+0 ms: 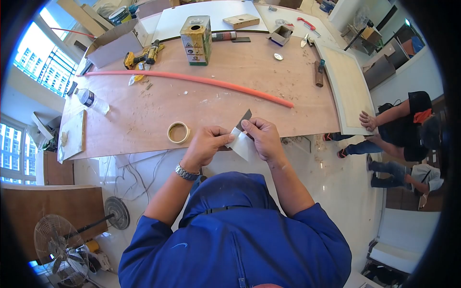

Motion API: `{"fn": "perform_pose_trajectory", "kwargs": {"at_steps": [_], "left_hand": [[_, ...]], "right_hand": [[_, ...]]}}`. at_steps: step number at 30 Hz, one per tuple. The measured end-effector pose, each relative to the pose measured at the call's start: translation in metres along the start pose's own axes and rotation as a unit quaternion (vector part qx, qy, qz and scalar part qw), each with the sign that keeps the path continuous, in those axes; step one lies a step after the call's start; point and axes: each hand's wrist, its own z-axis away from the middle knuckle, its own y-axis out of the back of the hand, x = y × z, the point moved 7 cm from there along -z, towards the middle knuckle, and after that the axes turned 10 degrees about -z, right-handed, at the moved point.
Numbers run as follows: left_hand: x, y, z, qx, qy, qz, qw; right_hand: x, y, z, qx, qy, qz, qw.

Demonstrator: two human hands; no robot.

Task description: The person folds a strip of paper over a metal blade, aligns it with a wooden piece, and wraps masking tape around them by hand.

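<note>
Bright windows and a pale, shiny floor surround your wooden worktop [158, 103], where shavings lie scattered. At its near edge, between your hands, is the dark blade [245, 117], tilted with its tip up and away from you. A white sheet [246, 150] sits against or around its lower part; which of the two cannot be told from this angle. The fingers of your left hand [209, 143] pinch the sheet near the blade's base, and those of your right hand [265, 139] grip the blade's side, thumb pressed on it.

You look partway along, as far as one can judge: blade and sheet are together, but the upper blade is bare and a corner of sheet hangs loose below. Whether anything is fastened is hidden by your fingers. The tape [179, 141] lies flat near your left hand, touched by neither.

As for writing, your tin [196, 45] carries a label with printing and symbols, too small to read. The bottle [94, 101] off to your left has a blue label, equally illegible. Your blue top [206, 259] bears a pale swoosh like Nike's. No brand can be made out on the yellow-and-black drill [144, 57].
</note>
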Motion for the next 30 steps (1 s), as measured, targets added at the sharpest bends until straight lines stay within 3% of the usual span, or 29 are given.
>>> {"fn": "perform_pose_trajectory", "kwargs": {"at_steps": [17, 30], "left_hand": [[-0.004, -0.001, 0.002, 0.057, -0.039, 0.007, 0.998], [-0.013, 0.006, -0.003, 0.082, -0.008, -0.008, 0.997]], "right_hand": [[0.018, 0.003, 0.001, 0.053, 0.000, -0.079, 0.995], [0.023, 0.002, -0.002, 0.023, -0.004, -0.064, 0.998]]}}
